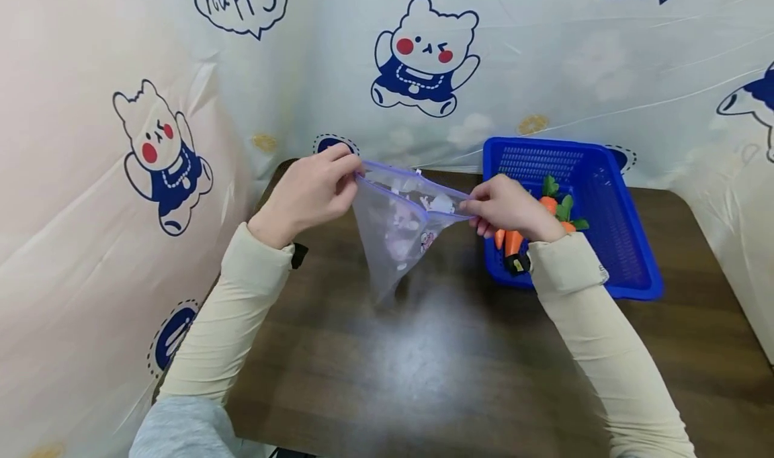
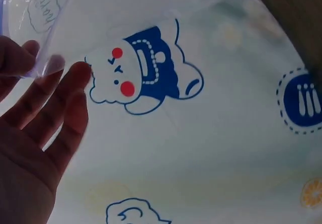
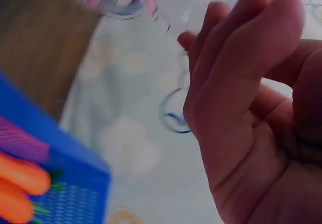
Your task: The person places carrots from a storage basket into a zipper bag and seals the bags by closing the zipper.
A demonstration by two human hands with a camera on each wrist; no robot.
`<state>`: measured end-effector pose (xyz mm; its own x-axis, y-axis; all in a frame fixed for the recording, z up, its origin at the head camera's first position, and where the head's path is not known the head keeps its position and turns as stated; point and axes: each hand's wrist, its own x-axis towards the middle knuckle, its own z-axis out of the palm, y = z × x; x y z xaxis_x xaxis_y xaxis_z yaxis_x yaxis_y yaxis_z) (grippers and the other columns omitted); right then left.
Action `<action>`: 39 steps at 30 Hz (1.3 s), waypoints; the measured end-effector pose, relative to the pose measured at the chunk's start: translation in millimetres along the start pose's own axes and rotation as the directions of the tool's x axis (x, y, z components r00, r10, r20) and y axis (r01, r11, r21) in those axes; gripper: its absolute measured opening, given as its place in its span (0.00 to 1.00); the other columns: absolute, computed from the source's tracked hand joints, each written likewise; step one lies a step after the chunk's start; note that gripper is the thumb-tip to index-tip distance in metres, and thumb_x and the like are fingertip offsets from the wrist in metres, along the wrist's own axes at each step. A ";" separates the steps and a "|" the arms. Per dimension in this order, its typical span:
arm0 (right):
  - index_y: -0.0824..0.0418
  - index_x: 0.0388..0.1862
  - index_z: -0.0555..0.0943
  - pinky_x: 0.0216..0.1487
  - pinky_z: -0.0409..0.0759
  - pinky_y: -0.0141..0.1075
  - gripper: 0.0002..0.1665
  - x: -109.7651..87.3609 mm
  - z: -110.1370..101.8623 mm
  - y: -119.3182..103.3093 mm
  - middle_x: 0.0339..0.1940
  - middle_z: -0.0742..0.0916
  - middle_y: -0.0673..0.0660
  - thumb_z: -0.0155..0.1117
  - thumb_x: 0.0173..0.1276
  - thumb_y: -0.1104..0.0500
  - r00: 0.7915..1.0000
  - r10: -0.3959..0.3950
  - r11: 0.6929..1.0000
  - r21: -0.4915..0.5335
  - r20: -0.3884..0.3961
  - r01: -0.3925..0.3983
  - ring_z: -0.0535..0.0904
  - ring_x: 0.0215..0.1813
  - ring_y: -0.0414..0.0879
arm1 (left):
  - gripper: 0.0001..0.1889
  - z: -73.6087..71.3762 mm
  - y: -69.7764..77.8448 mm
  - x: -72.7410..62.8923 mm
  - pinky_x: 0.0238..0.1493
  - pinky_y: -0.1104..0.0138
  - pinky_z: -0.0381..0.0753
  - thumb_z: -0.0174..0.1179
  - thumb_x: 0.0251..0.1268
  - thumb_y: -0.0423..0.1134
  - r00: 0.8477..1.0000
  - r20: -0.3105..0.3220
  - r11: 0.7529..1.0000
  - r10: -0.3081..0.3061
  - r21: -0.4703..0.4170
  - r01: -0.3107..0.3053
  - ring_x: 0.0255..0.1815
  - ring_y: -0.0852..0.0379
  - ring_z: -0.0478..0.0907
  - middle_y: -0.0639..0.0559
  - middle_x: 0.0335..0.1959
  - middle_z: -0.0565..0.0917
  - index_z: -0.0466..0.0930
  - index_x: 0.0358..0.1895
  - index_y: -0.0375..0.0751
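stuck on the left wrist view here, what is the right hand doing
Observer: The right hand pinches the bag by its purple edge.
Operator: anything close to that hand
Observer: Yes, the head view shows a blue basket, which that arm partly covers.
Operator: what's in it
Observer: Orange carrots with green tops.
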<state>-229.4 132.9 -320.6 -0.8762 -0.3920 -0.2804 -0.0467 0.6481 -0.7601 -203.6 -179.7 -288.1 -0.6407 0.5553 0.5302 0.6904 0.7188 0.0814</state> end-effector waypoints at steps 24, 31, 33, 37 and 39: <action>0.63 0.42 0.82 0.24 0.80 0.38 0.20 -23.5 -21.2 53.4 0.24 0.82 0.60 0.54 0.74 0.48 0.990 -0.031 0.999 -0.015 -0.135 0.029 0.78 0.20 0.47 | 0.13 34.1 31.6 20.7 0.34 0.67 0.79 0.53 0.64 0.24 0.982 0.185 0.983 0.039 -0.183 -0.005 0.32 0.54 0.77 0.46 0.41 0.75 0.81 0.47 0.39; 0.62 0.45 0.83 0.28 0.81 0.37 0.20 -44.7 -62.7 62.6 0.27 0.84 0.54 0.55 0.73 0.47 0.946 -0.010 1.000 -0.006 -0.325 0.009 0.81 0.28 0.48 | 0.10 35.0 30.2 26.3 0.35 0.66 0.78 0.57 0.61 0.27 0.987 0.163 0.977 -0.001 -0.212 0.035 0.32 0.54 0.72 0.46 0.35 0.77 0.84 0.44 0.37; 0.62 0.47 0.82 0.29 0.81 0.35 0.21 -48.3 -73.5 64.9 0.29 0.84 0.50 0.55 0.73 0.47 0.925 -0.002 1.000 0.001 -0.380 0.003 0.81 0.29 0.44 | 0.10 34.4 30.4 28.2 0.34 0.66 0.78 0.57 0.60 0.28 0.984 0.176 0.978 -0.012 -0.205 0.048 0.32 0.54 0.73 0.46 0.35 0.77 0.84 0.43 0.37; 0.61 0.52 0.79 0.30 0.80 0.31 0.21 -50.7 -92.9 68.9 0.33 0.82 0.43 0.57 0.71 0.47 0.875 0.056 0.992 0.130 -0.481 0.008 0.79 0.31 0.38 | 0.09 35.0 31.2 32.1 0.34 0.66 0.78 0.56 0.60 0.29 0.985 0.171 0.979 -0.018 -0.195 0.052 0.32 0.54 0.74 0.46 0.36 0.79 0.83 0.41 0.37; 0.59 0.53 0.77 0.30 0.79 0.29 0.20 -49.8 -101.3 70.9 0.35 0.81 0.42 0.58 0.70 0.47 0.852 0.109 0.971 0.240 -0.512 0.020 0.79 0.32 0.36 | 0.08 36.2 31.6 33.6 0.34 0.65 0.78 0.56 0.60 0.29 0.988 0.152 0.980 -0.025 -0.193 0.054 0.32 0.54 0.74 0.46 0.36 0.79 0.83 0.40 0.37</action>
<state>-237.7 264.4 -301.2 -0.9973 0.0707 -0.0217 0.0521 0.4643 -0.8842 -215.5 -123.1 -298.3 -0.7012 0.5943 0.3939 0.7064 0.6539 0.2710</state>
